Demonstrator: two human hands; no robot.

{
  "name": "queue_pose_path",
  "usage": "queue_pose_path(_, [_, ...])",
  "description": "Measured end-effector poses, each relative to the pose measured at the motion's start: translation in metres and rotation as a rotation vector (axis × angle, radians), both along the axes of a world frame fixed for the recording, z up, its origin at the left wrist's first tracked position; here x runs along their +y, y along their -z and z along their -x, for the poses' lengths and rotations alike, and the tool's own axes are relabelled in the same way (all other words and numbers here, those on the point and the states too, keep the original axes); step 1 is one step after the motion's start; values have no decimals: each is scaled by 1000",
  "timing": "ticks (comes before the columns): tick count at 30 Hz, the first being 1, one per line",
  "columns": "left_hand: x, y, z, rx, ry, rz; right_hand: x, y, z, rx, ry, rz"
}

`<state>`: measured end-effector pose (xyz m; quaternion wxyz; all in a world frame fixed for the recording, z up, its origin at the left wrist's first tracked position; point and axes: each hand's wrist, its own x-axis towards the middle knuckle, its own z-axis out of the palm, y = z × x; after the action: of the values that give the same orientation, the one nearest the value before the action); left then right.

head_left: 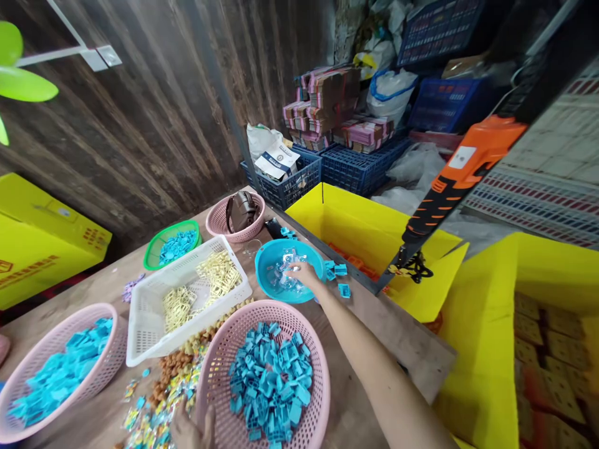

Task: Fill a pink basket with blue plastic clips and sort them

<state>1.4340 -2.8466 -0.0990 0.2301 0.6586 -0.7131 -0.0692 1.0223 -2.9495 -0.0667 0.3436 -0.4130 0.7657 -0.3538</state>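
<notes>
My right hand (303,273) reaches into a blue oval basin (266,284) of small clear plastic pieces (285,274). Its fingers are stretched out among these pieces, and I see nothing firmly held. At the bottom edge, my left hand (191,429) is partly cut off and slightly blurred. Thumb and fingers are apart, beside the pink round basket (322,380) and over small colourful packets (156,408). That basket holds many blue plastic parts (271,380). Brown pieces (174,369) lie in a heap between the packets and a white tray (140,337).
The tray holds cream plastic frames (219,274). Another pink basket (112,368) has blue parts. A green basket (150,254) and a pink basket with a brown item (242,212) stand farther back. Yellow boxes (482,324) and an orange-black handle (444,181) flank the right.
</notes>
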Motion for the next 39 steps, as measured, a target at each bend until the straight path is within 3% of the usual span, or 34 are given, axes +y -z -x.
queue_pose_path(2, [-23,-24,31,3,129,50,12,-8,-3,-252,14,64])
queue_pose_path(5, [-70,-48,99,70,436,9,37,-18,-27,-427,-207,71])
queue_pose_path(7, [-108,-50,152,99,584,-38,56,-22,-51,-379,-432,99])
queue_pose_path(9, [-145,-44,204,84,711,-67,77,-24,-73,-242,-565,202])
queue_pose_path(11, [-176,-37,250,-48,723,-124,96,-24,-90,-115,-495,315])
queue_pose_path(15, [-205,-30,309,-395,545,-306,132,-19,-104,-23,-69,368])
queue_pose_path(19, [-212,-22,329,-497,451,-343,161,-5,-109,10,100,415])
queue_pose_path(23, [-221,-17,333,-226,406,-487,179,4,-114,34,173,491])
queue_pose_path(26, [-227,-20,333,-94,449,-553,181,6,-117,47,198,517])
queue_pose_path(32, [-227,-22,328,-201,321,-489,176,10,-124,107,206,517])
queue_pose_path(39, [-233,-22,329,-149,342,-589,178,14,-127,105,210,515])
